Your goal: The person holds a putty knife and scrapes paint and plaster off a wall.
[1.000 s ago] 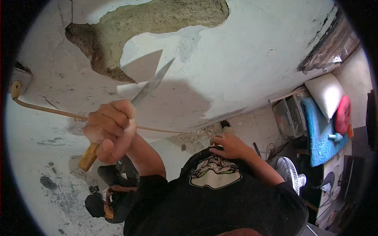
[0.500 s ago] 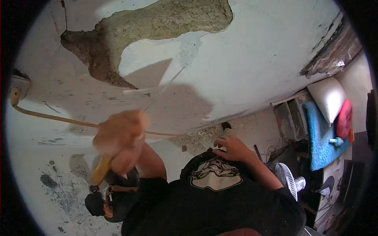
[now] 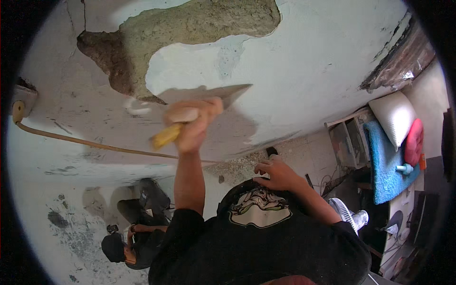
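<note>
My left hand [image 3: 192, 121] is closed round the yellow handle of a pointed trowel [image 3: 239, 93], slightly blurred. The metal blade extends from the far side of my fist toward the white wall [image 3: 299, 85]; whether it touches the plaster I cannot tell. Above the hand, a bare brown patch [image 3: 190, 26] shows where plaster is gone, its lower tip close to my knuckles. My right hand [image 3: 275, 174] hovers in front of my black shirt with loosely bent fingers apart, holding nothing.
A beige cable [image 3: 90, 147] runs along the wall from a socket box [image 3: 24, 100]. Rubble [image 3: 242, 164] lies at the wall's foot. Another person [image 3: 140, 242] is low at the left. On the right are a fan [image 3: 346, 213], a blue towel [image 3: 387, 166] and a white pillow [image 3: 395, 118].
My left hand has moved right and up along the wall with the trowel, turning the blade to show its flat side. My right hand has barely shifted.
</note>
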A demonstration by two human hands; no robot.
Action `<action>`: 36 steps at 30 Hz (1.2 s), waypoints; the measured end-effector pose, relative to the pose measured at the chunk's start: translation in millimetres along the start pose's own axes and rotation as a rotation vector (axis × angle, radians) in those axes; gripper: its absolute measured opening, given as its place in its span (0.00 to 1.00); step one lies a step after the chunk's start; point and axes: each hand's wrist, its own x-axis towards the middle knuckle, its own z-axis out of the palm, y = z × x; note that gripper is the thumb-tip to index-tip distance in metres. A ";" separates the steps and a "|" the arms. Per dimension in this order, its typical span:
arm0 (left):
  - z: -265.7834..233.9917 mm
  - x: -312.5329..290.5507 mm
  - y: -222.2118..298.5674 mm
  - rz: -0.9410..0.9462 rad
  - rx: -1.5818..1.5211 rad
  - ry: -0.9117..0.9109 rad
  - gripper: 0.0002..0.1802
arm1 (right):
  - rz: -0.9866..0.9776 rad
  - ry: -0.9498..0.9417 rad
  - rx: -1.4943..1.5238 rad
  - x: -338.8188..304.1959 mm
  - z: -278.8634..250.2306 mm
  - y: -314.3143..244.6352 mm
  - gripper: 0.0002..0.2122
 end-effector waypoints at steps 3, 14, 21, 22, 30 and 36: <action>46.3 3.0 31.5 0.387 -0.015 -0.483 0.14 | 0.058 -0.007 0.059 -4.4 1.4 6.4 0.15; 12.7 30.3 37.6 0.510 -0.088 -0.475 0.09 | 0.119 0.007 0.066 -5.9 -2.0 5.0 0.15; 34.9 6.0 83.7 0.642 -0.525 -0.483 0.08 | 0.114 0.054 0.062 -4.9 -0.1 13.8 0.15; 35.4 5.0 86.6 0.645 -0.516 -0.480 0.08 | 0.100 0.048 0.045 -4.7 -1.0 13.7 0.15; 42.3 32.0 71.8 0.636 -0.283 -0.608 0.16 | 0.158 -0.020 0.080 -9.9 0.6 12.0 0.16; 38.7 16.7 77.6 0.745 -0.645 -0.189 0.12 | 0.093 0.055 0.057 -4.1 -2.7 14.7 0.16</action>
